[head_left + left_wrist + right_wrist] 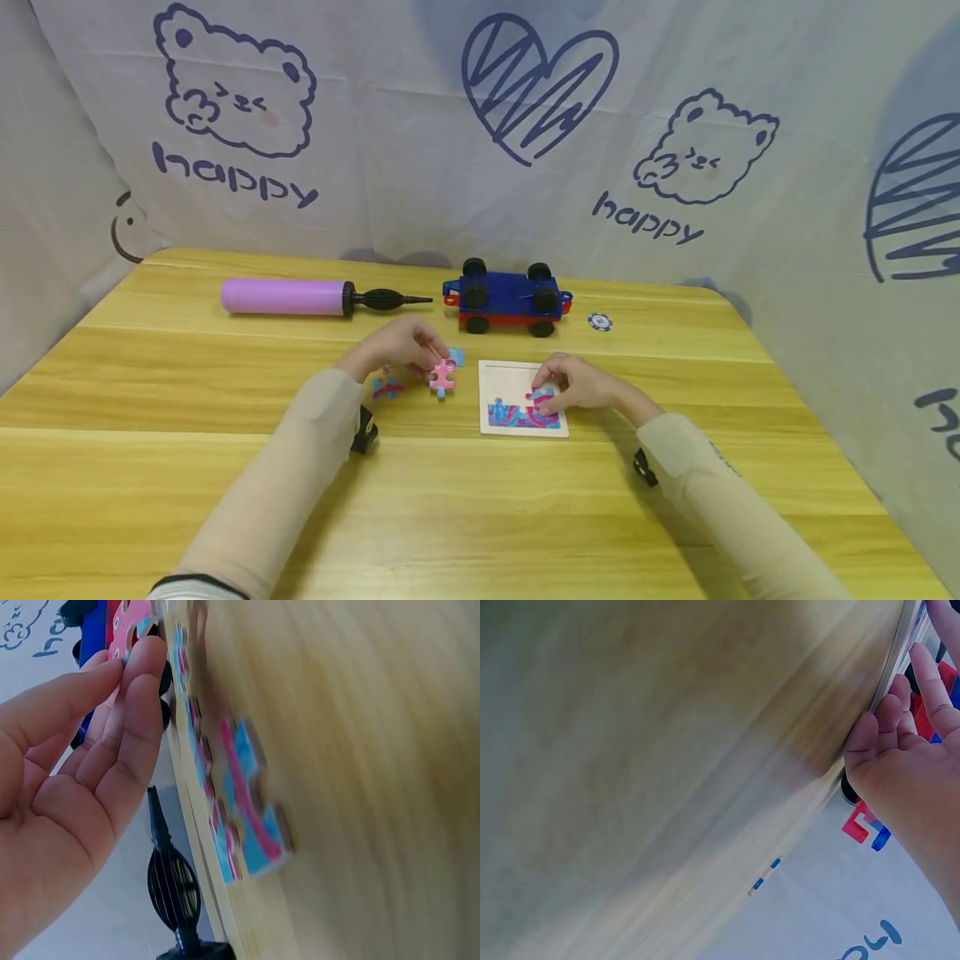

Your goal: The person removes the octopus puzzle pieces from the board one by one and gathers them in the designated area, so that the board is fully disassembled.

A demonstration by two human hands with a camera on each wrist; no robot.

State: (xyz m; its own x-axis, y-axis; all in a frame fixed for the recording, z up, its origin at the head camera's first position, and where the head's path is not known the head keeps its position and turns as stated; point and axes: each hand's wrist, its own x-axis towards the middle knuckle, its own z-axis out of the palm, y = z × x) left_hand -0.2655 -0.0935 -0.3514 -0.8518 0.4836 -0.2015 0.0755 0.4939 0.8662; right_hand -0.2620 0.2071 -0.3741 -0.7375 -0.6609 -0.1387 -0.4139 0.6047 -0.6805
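My left hand (pixel 401 343) pinches a pink jigsaw piece (pixel 442 377) between thumb and fingertips, held up over the table left of the puzzle tray. Loose blue-and-pink pieces (pixel 386 388) lie beneath and beside that hand; one shows large in the left wrist view as a blue piece with a pink stripe (pixel 251 802). Over the white-rimmed puzzle tray (pixel 483 400), my right hand (pixel 581 383) has thumb and index finger on a blue-and-pink jigsaw piece (pixel 542 395). Blue, purple and pink pieces (pixel 506 415) fill the tray's near side; its far part shows bare backing.
Behind the hands stand blue and red toy wagons (pixel 510 296), black wheels pointing up. A purple hand pump (pixel 285 297) with a black nozzle lies at the back left. A poker chip (pixel 600 322) lies right of the wagons. A printed white cloth (pixel 420 183) hangs behind the table.
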